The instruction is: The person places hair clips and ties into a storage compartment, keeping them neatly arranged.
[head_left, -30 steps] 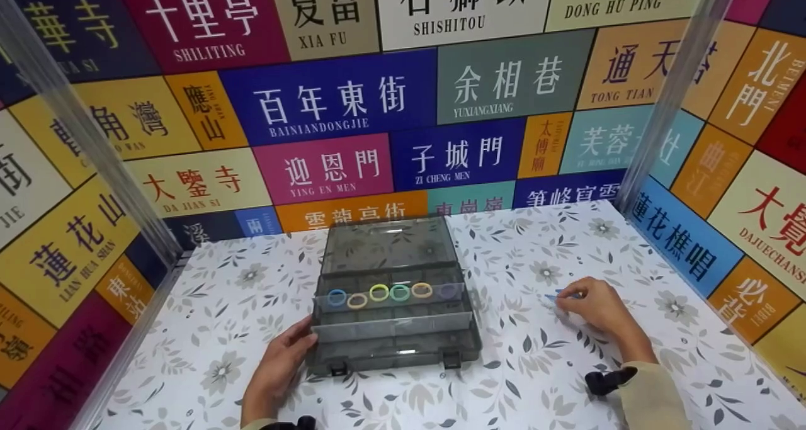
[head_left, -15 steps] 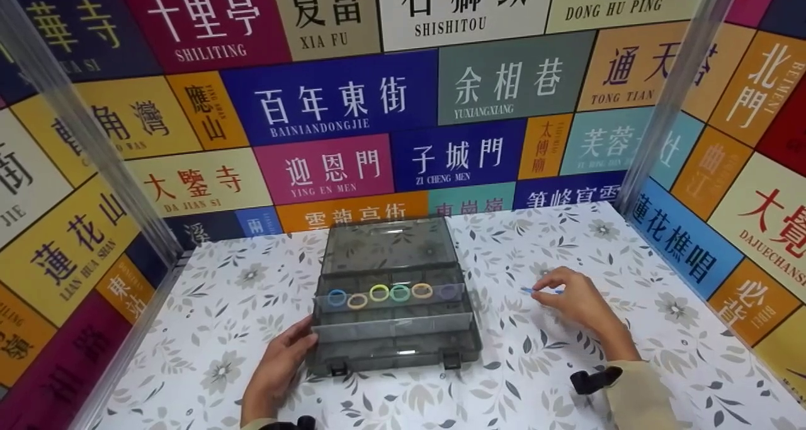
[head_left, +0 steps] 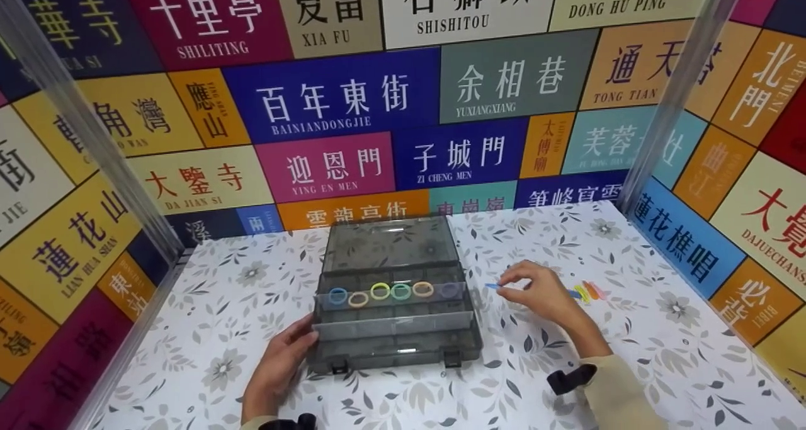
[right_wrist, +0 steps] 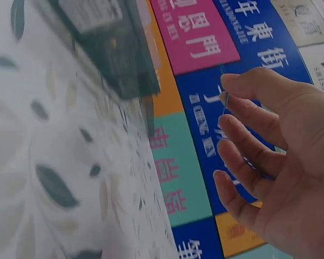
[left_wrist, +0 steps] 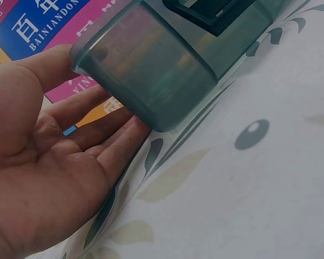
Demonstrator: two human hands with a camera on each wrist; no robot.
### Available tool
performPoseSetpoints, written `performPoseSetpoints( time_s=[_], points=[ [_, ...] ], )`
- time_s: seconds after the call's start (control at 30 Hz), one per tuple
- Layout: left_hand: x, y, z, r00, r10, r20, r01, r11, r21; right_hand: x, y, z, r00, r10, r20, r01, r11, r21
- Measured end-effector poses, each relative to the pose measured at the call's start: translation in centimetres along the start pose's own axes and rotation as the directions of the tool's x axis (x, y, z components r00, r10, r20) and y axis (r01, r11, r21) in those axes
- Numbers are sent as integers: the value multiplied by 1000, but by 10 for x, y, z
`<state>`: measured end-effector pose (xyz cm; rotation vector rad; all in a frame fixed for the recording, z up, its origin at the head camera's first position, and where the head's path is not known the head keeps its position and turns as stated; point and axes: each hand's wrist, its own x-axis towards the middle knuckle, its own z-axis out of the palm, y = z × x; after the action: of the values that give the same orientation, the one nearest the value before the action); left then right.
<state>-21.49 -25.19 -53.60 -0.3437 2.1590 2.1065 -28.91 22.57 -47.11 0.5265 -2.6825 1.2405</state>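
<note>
So the left hand (head_left: 281,357) is relaxed, fingers fairly straight, with the thumb up by the rim and the other fingers lower down, all lightly up against the near end of a smoky see-through box (head_left: 395,362). The right hand (head_left: 543,294) is lifted off the surface (head_left: 403,405), thumb and index finger pinching a thin blue piece (head_left: 492,286), while its other fingers curve loosely and don't touch it. It's pretty much edge-on, so can't really tell its full shape. The blue piece pokes out on the box side of that hand, just beside the box but not touching it.

The box sits between the two hands, right next to the left one, its lid (head_left: 390,247) flipped back away from the person. A bit further forward than the left hand, six rings (head_left: 392,291) run in a row across it: blue, peach, yellow, green, orange, purple.

Just right of the right hand, partly hidden by it, there's a little bunch of coloured pieces (head_left: 589,291) on the surface. Past both hands is a wall (head_left: 334,124) of colourful name panels.
</note>
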Motion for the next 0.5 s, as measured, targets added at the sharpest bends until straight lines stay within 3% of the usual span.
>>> performPoseSetpoints(
  time_s=[0.3, 0.5],
  points=[
    [0, 1, 0, 999, -37, -5, 37, 999, 13, 23, -44, 24, 998, -51, 39, 47, 995, 93],
    [-1, 0, -1, 1000, 3, 19, -3, 1000, 5, 39, -73, 39, 989, -130, 74, 117, 980, 159]
  ],
)
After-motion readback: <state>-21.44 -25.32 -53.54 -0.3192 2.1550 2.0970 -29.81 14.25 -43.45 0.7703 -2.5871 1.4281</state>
